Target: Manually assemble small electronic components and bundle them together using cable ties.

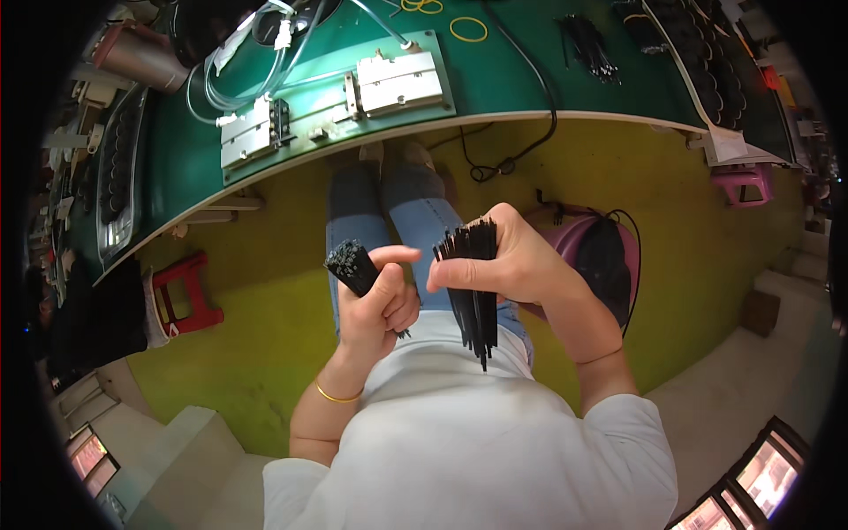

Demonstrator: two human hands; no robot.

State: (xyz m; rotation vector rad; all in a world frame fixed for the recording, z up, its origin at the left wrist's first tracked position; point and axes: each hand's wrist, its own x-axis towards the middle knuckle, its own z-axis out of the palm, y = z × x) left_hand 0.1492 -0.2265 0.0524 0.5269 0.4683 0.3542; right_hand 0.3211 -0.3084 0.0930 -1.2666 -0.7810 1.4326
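My left hand (382, 305) is closed round a tight bundle of thin black rods (351, 265), whose cut ends point up and away from me. Its index finger stretches toward the other hand. In my right hand (508, 261) is a second, flatter bundle of thin black rods (473, 305), pinched between thumb and fingers. These rods hang down toward my lap with uneven lower ends. The two bundles are apart, above my thighs. Whether the rods are tubes or cut wires I cannot tell.
Ahead stands a green-topped workbench (495, 84) with a metal fixture (402, 84) and clear air hoses. A yellow rubber band (468, 29) and another black bundle (587, 49) lie on it. A red stool (187, 291) is at left, a pink seat (565, 234) at right.
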